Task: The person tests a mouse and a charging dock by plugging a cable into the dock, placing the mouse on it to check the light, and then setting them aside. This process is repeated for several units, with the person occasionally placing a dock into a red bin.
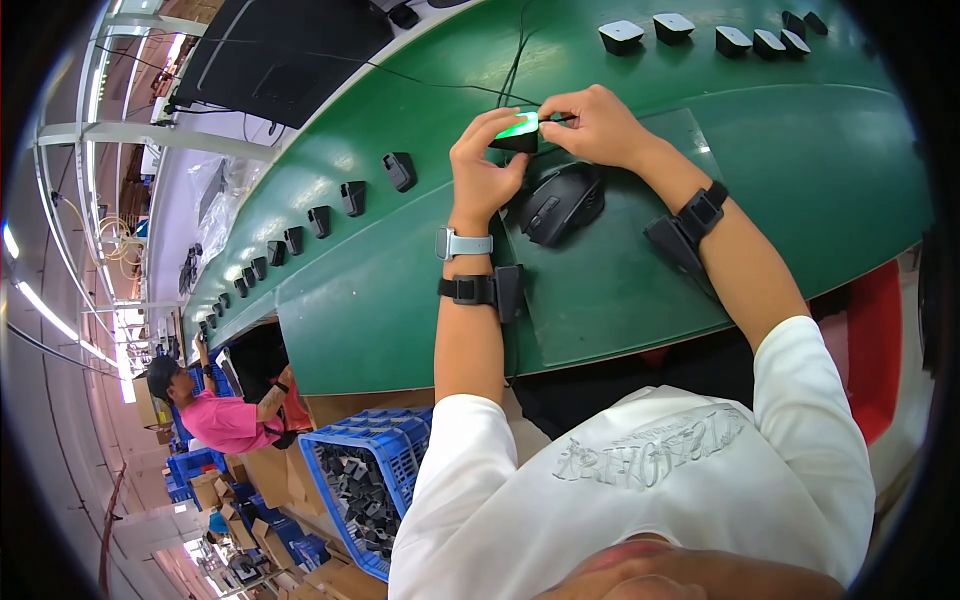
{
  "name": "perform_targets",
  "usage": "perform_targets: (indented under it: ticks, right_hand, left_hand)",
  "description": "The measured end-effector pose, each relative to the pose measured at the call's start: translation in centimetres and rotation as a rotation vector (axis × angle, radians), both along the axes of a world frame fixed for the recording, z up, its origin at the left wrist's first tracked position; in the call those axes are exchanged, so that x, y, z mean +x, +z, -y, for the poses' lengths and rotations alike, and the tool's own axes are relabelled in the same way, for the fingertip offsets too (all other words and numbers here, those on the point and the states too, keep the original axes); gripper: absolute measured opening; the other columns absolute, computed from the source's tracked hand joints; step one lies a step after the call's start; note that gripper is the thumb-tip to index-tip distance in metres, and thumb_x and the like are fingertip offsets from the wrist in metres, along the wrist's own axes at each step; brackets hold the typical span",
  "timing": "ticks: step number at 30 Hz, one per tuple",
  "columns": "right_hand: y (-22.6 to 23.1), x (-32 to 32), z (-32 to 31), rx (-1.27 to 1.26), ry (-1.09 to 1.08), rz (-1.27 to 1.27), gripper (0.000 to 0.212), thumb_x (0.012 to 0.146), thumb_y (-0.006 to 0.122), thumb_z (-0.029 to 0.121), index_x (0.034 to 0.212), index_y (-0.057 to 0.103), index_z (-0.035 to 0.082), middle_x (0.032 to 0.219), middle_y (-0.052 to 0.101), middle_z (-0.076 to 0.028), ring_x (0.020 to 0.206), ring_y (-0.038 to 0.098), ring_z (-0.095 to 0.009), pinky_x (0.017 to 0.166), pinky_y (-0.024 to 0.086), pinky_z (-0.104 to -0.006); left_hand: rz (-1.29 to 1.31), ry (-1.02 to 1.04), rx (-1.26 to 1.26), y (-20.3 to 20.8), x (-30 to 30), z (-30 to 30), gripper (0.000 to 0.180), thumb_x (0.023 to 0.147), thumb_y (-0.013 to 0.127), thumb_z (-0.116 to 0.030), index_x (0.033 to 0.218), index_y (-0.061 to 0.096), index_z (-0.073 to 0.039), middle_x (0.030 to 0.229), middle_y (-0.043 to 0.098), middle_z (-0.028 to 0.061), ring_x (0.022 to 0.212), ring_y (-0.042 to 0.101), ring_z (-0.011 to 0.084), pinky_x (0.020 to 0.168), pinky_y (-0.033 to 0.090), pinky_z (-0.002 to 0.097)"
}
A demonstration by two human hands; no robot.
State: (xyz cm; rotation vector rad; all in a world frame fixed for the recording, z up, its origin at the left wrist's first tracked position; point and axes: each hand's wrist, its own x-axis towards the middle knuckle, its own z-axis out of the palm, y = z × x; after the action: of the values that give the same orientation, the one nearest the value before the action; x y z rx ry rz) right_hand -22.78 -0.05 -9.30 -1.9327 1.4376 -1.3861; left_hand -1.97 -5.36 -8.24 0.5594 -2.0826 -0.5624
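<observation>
Head view looked down on a long green conveyor belt that curved from far right to near left. Both hands met at the middle of the belt's far part. The left hand was closed around a small black block with a glowing green face, thumb below and fingers over its left end. The right hand pinched the block's right end, where a thin black cable ran away toward the belt's far edge. Just near the hands, a black computer mouse lay on a dark green rectangular mat, whose near edge reached the belt's near edge. Open belt surface stretched to the right of the mat. A row of small black plastic parts ran along the far edge to the left, and more of them sat far right. Below the near edge stood a blue plastic crate of dark parts. Another person in a pink shirt sat well apart, at near left.
</observation>
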Motion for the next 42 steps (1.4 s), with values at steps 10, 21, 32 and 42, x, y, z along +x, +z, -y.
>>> perform_targets:
  ticks: [10,21,32,42]
  right_hand:
    - [-0.5,0.0,0.8,0.049,0.010,0.010,0.021,0.086,0.071,0.022,0.096,0.077,0.006,0.062,0.059,-0.008,0.053,0.049,-0.015,0.053,0.038,-0.0316]
    - [-3.2,-3.3,3.5,0.046,-0.244,0.129,0.042,0.078,0.083,0.026,0.104,0.067,-0.002,0.078,0.057,-0.009,0.073,0.053,-0.022,0.066,0.046,-0.0367]
    - [1.7,-10.2,3.6,0.167,-0.376,-0.647,0.031,0.083,0.061,-0.007,0.110,0.049,0.000,0.123,0.060,-0.022,0.097,0.065,-0.045,0.080,0.052,-0.0510]
    - [5.8,1.5,-3.0,0.213,0.377,0.492,0.027,0.096,0.069,0.003,0.117,0.053,0.005,0.107,0.060,-0.001,0.083,0.053,-0.007,0.073,0.048,-0.0232]
  left_hand:
    - [0.024,0.027,-0.039,-0.8,0.4,1.0,0.044,0.067,0.077,0.003,0.109,0.077,-0.008,0.116,0.074,0.0134,0.111,0.070,0.0315,0.098,0.055,0.0403]
    - [-0.025,0.653,-0.112,-4.1,4.0,5.2,0.035,0.082,0.081,-0.023,0.107,0.071,-0.001,0.108,0.071,0.0176,0.108,0.060,0.0376,0.097,0.045,0.0481]
    - [0.062,0.933,-0.258,-0.7,3.1,0.0,0.048,0.094,0.070,-0.031,0.130,0.059,-0.001,0.119,0.062,0.0200,0.121,0.049,0.0393,0.106,0.036,0.0536]
    - [-0.274,-0.072,0.277,4.2,-0.5,-4.8,0.068,0.072,0.094,-0.013,0.129,0.059,-0.002,0.121,0.068,0.0135,0.100,0.069,0.0231,0.086,0.056,0.0352]
